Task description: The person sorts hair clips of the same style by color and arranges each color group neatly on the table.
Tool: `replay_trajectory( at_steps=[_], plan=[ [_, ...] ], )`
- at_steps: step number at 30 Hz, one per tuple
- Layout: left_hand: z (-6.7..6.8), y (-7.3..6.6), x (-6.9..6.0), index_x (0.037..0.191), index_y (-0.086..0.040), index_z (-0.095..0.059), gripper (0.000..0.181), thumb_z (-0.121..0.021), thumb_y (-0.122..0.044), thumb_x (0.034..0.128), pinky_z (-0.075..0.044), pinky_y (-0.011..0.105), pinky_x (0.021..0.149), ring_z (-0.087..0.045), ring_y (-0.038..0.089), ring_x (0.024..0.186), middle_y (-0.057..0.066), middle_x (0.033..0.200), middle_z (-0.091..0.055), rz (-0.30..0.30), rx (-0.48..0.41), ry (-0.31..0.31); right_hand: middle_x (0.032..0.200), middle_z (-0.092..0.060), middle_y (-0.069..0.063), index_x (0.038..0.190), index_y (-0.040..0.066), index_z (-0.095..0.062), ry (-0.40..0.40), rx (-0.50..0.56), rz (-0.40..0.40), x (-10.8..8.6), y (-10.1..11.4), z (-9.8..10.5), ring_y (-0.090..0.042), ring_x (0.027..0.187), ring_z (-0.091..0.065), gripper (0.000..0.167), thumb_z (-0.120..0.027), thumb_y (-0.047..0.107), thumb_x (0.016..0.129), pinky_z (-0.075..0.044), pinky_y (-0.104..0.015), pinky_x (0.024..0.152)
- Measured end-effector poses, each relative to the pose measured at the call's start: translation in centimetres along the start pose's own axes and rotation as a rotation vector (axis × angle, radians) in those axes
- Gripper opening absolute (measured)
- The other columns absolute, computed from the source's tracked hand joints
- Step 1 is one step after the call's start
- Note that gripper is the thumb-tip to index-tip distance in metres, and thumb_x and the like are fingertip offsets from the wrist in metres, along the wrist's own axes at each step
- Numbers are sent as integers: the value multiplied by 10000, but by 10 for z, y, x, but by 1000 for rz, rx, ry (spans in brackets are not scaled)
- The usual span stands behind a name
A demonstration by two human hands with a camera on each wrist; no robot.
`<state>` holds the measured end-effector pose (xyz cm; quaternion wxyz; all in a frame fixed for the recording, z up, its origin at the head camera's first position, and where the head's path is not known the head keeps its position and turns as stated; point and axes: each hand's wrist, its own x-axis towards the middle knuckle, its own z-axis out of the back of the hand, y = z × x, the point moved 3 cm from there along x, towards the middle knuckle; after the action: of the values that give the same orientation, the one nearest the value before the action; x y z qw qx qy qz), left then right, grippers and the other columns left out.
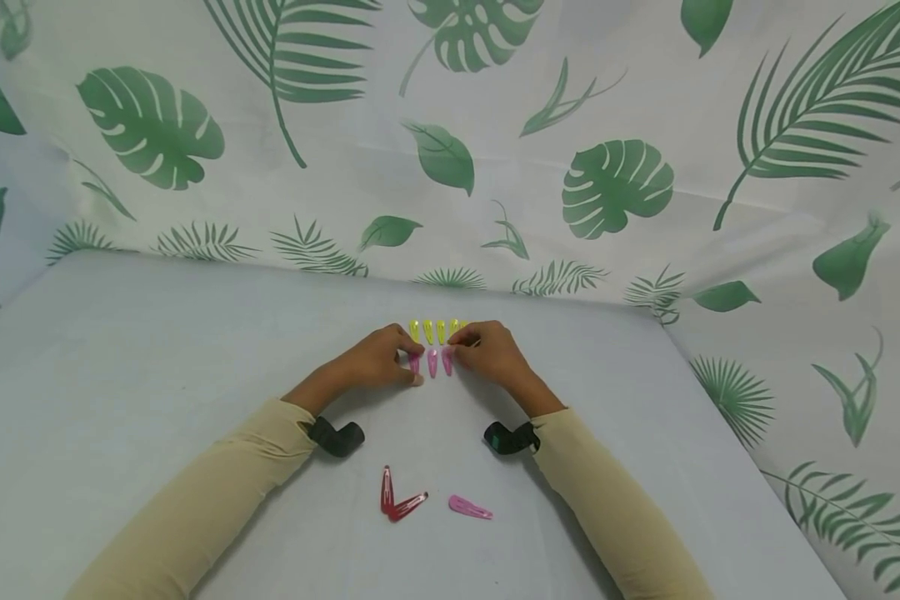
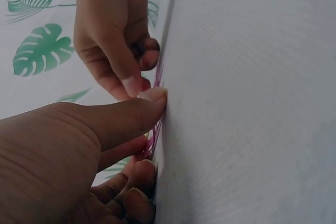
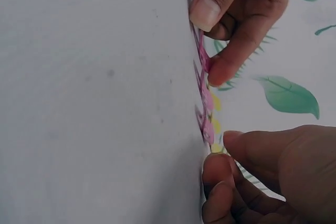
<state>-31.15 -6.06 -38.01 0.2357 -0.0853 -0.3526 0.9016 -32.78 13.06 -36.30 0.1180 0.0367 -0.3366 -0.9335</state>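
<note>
My left hand spans the leftmost pink snap hair clip, thumb at its lower end and a forefinger at its upper end. In the right wrist view, that clip sits between the left thumb and forefinger. To its right lie a second pink clip and a third. Beside the third clip's top is my right hand; its thumb and forefinger stand slightly apart in the right wrist view, with nothing visibly pinched. Above the pink row runs a row of several yellow clips, partly hidden by the right fingers.
Nearer me on the white table lie two red hair clips, touching in a V, and a loose pink clip. A white leaf-printed cloth rises behind the table's far edge. Dark cameras are worn on both wrists.
</note>
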Motion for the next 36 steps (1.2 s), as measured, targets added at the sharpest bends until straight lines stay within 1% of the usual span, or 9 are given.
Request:
replay_trajectory(
  at_steps=[3,8,12,17,21,26,29,33,36],
  plan=[
    [0,0,0,1267,-6,-640,496,-786,-181,827,-439,315,810,-507,203,913,86,1126,-537,11,-1,4,874,-655,-50,995,50,-734,7,14,3,-7,-1,5,-177,719,-570,130,-673,135,918,-468,-271,619],
    [1,-1,-1,1267,-13,-642,491,-784,-185,830,-445,315,810,-510,200,920,78,1128,-537,17,3,3,859,-659,-50,1017,48,-727,66,57,29,-19,-1,11,-185,688,-585,150,-677,159,928,-476,-279,611],
    [2,-1,-1,1263,-13,-645,489,-785,-185,827,-445,317,818,-510,203,923,82,1133,-538,18,11,-2,905,-660,-35,1019,55,-733,131,75,77,-32,-1,11,-186,689,-592,142,-677,144,923,-487,-288,618],
    [4,0,-3,1262,-13,-646,488,-784,-186,828,-446,323,823,-510,206,925,88,1137,-542,24,21,-8,889,-663,-20,1018,53,-732,197,90,160,-48,0,10,-179,667,-598,136,-669,128,925,-477,-301,611],
    [2,1,-1,1260,-6,-646,479,-781,-179,834,-441,312,800,-502,203,899,93,1128,-542,2,14,-7,890,-678,16,1012,54,-733,229,68,241,-65,1,10,-151,724,-592,123,-661,102,924,-494,-292,646],
    [1,0,-1,1251,12,-645,477,-784,-166,831,-435,298,762,-499,199,858,100,1106,-547,-21,6,-12,915,-683,58,1018,87,-735,285,52,309,-87,1,10,-125,800,-578,118,-672,92,918,-514,-279,719],
    [0,-1,-2,1250,12,-646,473,-784,-162,832,-435,295,759,-498,194,859,97,1102,-550,-22,13,-19,938,-685,65,1029,94,-733,328,72,334,-97,2,9,-119,816,-577,126,-682,99,914,-513,-277,740],
    [-1,-1,-2,1261,5,-641,479,-782,-166,837,-433,292,764,-496,191,871,94,1111,-548,-15,11,-22,959,-689,68,1039,90,-731,366,99,356,-107,3,8,-120,826,-575,145,-682,69,904,-510,-276,743],
    [-1,-1,-2,1264,2,-640,482,-785,-166,835,-430,291,762,-494,190,872,95,1111,-544,-9,4,-21,948,-684,79,1041,93,-732,388,110,345,-113,3,6,-113,824,-575,161,-679,46,896,-507,-268,739]
  ],
)
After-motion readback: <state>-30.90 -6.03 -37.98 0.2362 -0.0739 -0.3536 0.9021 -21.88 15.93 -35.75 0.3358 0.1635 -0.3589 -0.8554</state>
